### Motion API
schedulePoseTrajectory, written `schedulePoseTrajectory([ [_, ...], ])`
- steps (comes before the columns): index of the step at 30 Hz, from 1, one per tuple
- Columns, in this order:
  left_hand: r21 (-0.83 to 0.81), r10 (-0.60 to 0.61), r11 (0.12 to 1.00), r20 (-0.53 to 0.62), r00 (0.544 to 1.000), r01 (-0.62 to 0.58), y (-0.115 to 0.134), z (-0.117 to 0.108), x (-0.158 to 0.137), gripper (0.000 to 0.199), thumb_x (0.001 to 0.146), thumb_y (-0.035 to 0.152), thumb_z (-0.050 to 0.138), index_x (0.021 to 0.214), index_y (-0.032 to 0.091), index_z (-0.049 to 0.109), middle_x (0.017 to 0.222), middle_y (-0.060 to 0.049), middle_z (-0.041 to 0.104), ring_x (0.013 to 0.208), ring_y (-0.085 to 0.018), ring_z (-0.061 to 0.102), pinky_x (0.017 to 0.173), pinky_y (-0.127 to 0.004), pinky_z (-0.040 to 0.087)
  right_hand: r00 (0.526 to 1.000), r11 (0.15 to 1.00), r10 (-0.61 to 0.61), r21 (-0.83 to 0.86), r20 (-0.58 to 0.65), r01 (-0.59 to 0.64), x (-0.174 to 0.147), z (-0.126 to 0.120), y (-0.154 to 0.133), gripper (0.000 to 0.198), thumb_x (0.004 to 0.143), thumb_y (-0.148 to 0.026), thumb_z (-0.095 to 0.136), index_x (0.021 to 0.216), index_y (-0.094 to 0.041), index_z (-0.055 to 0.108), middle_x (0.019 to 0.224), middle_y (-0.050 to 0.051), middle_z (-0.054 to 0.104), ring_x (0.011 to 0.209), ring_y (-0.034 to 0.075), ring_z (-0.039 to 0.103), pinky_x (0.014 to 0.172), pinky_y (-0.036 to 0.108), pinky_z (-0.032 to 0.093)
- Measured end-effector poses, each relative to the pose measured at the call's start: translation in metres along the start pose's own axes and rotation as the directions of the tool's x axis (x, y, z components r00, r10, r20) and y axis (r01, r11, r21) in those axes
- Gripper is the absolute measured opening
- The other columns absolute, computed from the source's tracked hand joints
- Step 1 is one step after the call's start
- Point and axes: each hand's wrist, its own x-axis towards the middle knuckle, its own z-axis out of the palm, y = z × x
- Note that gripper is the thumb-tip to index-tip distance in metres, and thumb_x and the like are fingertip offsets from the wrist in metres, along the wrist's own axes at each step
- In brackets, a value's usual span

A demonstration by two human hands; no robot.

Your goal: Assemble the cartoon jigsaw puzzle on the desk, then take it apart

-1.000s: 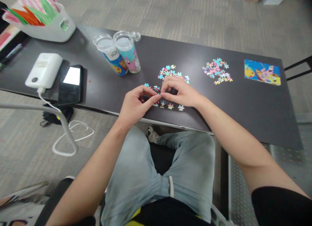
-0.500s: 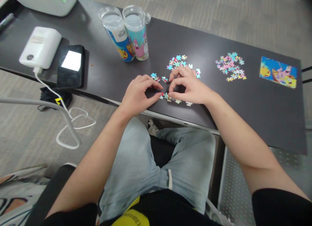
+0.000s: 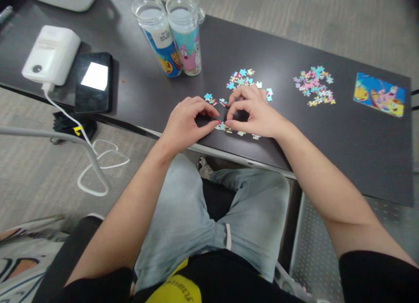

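Note:
Small jigsaw puzzle pieces [image 3: 222, 126] lie at the table's front edge, between the fingertips of both hands. My left hand [image 3: 187, 123] is closed in a pinch at their left end, with a reddish piece at its thumb. From the other side my right hand [image 3: 253, 112] pinches at the same little group, thumb and index finger nearly together. More loose pieces [image 3: 241, 133] lie in a row below the right hand. Beyond that hand is a heap of mixed pieces [image 3: 240, 78], partly covered by its fingers. Two blue-and-red pieces [image 3: 209, 98] lie near the left fingers.
Two cartoon-printed tumblers [image 3: 190, 50] with clear tops stand behind the left hand. A second puzzle heap [image 3: 314, 83] and a picture card [image 3: 379, 95] lie to the right. At left are a black phone-like device [image 3: 93, 98] and a white box [image 3: 52, 54] with a cable.
The view has shifted slightly, so the tabletop sits higher in the picture. Both hands stay over the same pieces, with only slight finger movement.

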Motion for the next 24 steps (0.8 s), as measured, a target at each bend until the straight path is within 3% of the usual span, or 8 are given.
schedulePoseTrajectory([
  [13, 0.038, -0.062, 0.997, -0.014, 0.998, 0.063, 0.006, 0.004, 0.001, 0.016, 0.096, 0.041, 0.094, 0.108, 0.031, 0.091, 0.118, -0.004, 0.090, 0.113, -0.031, 0.074, 0.115, -0.053, 0.057, 1.000, 0.999, -0.029, 0.018, -0.008, 0.029, -0.003, -0.009, 0.001, 0.031, 0.098, -0.052, 0.110, 0.098, -0.030, 0.087, 0.133, 0.014, 0.078, 0.142, 0.051, 0.066, 0.128, 0.081, 0.046],
  [18, 0.051, -0.050, 0.997, -0.023, 0.999, 0.051, 0.005, 0.006, 0.001, 0.016, 0.094, 0.040, 0.092, 0.108, 0.031, 0.091, 0.116, -0.005, 0.090, 0.111, -0.032, 0.074, 0.111, -0.054, 0.056, 0.999, 0.999, -0.042, 0.012, 0.021, 0.042, -0.006, -0.015, 0.005, 0.044, 0.088, -0.062, 0.119, 0.101, -0.031, 0.090, 0.133, 0.015, 0.077, 0.143, 0.053, 0.065, 0.126, 0.081, 0.048],
  [24, 0.105, -0.051, 0.993, -0.027, 0.998, 0.053, 0.007, 0.009, 0.002, 0.013, 0.096, 0.037, 0.088, 0.107, 0.032, 0.091, 0.116, -0.004, 0.090, 0.111, -0.032, 0.074, 0.110, -0.056, 0.055, 0.999, 1.000, -0.027, 0.009, 0.034, 0.026, -0.006, -0.013, 0.005, 0.048, 0.090, -0.069, 0.117, 0.097, -0.030, 0.090, 0.135, 0.016, 0.079, 0.145, 0.053, 0.064, 0.130, 0.082, 0.046],
])
